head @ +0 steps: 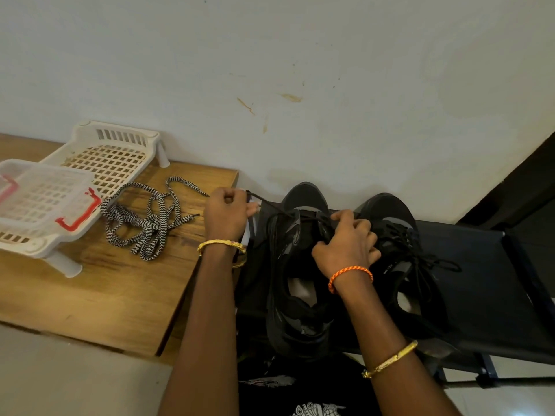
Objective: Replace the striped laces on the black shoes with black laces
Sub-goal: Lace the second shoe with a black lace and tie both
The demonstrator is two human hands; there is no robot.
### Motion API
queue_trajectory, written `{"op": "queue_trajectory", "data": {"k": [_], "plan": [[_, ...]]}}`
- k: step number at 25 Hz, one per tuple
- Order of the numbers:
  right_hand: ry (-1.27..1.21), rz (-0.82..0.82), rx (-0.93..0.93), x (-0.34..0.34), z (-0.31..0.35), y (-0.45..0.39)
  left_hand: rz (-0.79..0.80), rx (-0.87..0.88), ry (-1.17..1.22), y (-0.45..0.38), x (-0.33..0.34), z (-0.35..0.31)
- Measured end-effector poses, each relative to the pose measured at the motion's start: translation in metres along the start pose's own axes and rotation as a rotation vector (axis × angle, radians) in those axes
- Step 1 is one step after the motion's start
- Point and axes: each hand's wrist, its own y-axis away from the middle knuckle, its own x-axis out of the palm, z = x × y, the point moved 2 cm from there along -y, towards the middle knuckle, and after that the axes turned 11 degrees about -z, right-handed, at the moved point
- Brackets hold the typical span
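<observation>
Against a pale wall [300, 55] we see a wooden desk [90, 295] at left, two black shoes [295, 295] on a dark rack [480, 295] at right. Striped laces [144, 226] lie loose on the desk. Our left hand [226, 213] pinches the black lace [270, 204]; our right hand [345, 244] grips the near-left shoe's tongue.

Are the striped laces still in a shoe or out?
Out. The striped laces lie in a loose heap on the wooden table, apart from both black shoes.
</observation>
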Motion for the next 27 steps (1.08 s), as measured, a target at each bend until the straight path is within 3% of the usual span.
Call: {"op": "queue_trajectory", "data": {"k": [3, 5, 7, 9, 11, 14, 19, 23, 27], "plan": [[0.039, -0.035, -0.037, 0.000, -0.002, 0.000, -0.255, -0.152, 0.349, -0.013, -0.020, -0.007], [0.031, -0.019, -0.084, 0.003, -0.003, 0.000, -0.312, -0.168, 0.356, -0.011, -0.024, -0.010], [-0.030, 0.012, -0.109, 0.005, -0.005, -0.003, -0.194, 0.032, 0.044, -0.004, -0.019, -0.012], [-0.152, -0.009, -0.080, 0.003, -0.007, -0.007, 0.151, 0.265, -0.318, 0.013, -0.002, -0.011], [-0.299, -0.040, -0.024, 0.001, -0.011, -0.014, 0.427, 0.361, -0.587, 0.028, 0.015, -0.004], [-0.433, 0.001, 0.019, 0.000, -0.014, -0.021, 0.371, 0.400, -0.759, 0.033, 0.026, -0.001], [-0.487, 0.028, -0.007, 0.004, -0.012, -0.024, 0.286, 0.439, -0.760, 0.032, 0.031, 0.003], [-0.512, 0.029, -0.038, 0.006, -0.014, -0.027, 0.054, 0.433, -0.510, 0.022, 0.018, -0.006], [-0.546, 0.022, -0.059, 0.008, -0.016, -0.028, -0.180, 0.083, 0.181, 0.003, -0.007, -0.015]]}}
